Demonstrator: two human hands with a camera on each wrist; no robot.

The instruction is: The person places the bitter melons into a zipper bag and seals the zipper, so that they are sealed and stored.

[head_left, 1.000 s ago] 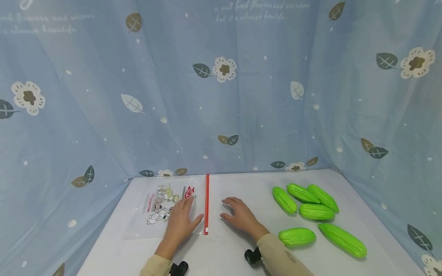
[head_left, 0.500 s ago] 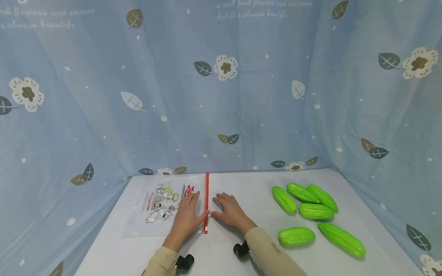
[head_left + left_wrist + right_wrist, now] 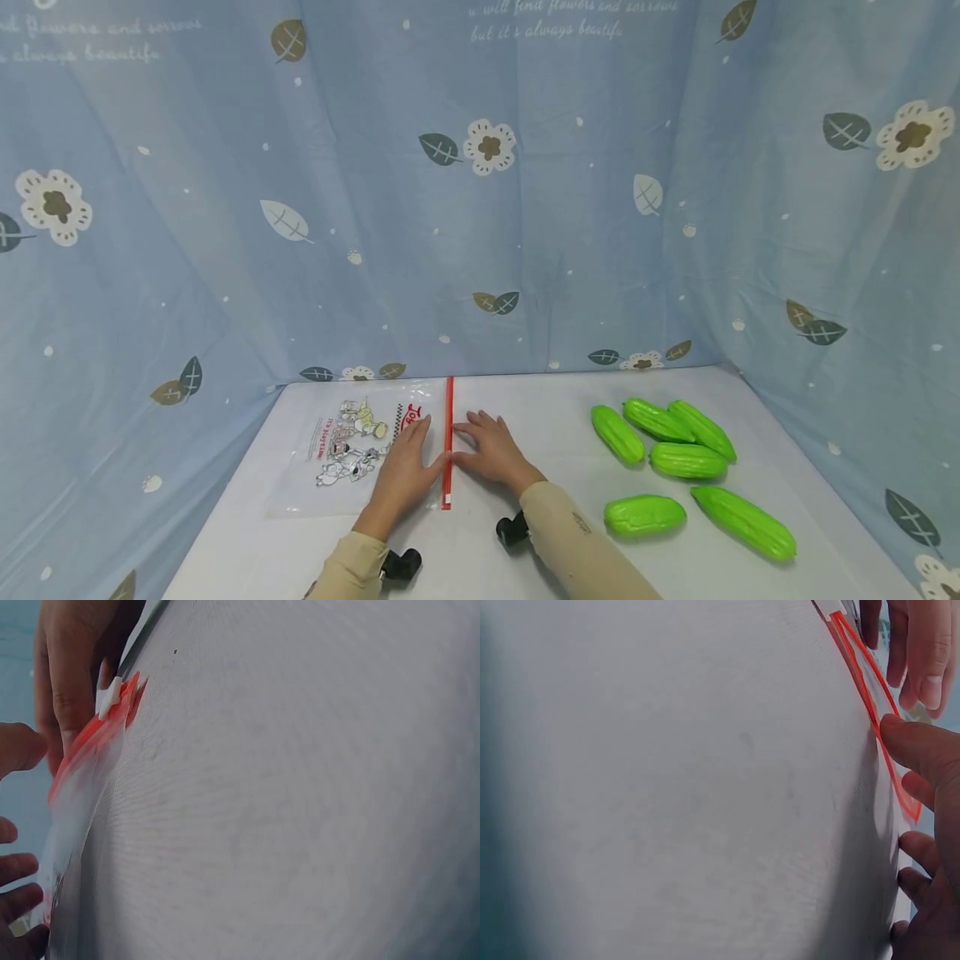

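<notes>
A clear zip bag (image 3: 292,487) with cartoon print lies flat on the white table, its red zip edge (image 3: 449,396) facing right. My left hand (image 3: 405,473) rests on the bag beside that edge, fingers spread and thumb reaching to the red strip. From the other side, my right hand (image 3: 493,450) touches the strip with its thumb and fingertips. In the right wrist view, the red strips (image 3: 862,690) stand slightly apart at the bag's mouth, with the right thumb (image 3: 911,742) against them. A white slider (image 3: 110,697) shows at one end in the left wrist view.
Several bright green ridged cucumbers (image 3: 686,460) lie on the right of the table (image 3: 540,400). One cucumber (image 3: 645,515) is nearest the right sleeve. A blue patterned curtain (image 3: 375,208) encloses the back and sides.
My right hand has moved left, from bare table to the bag's red edge. My left hand has shifted slightly right, its thumb now at the strip. The cucumbers stay put.
</notes>
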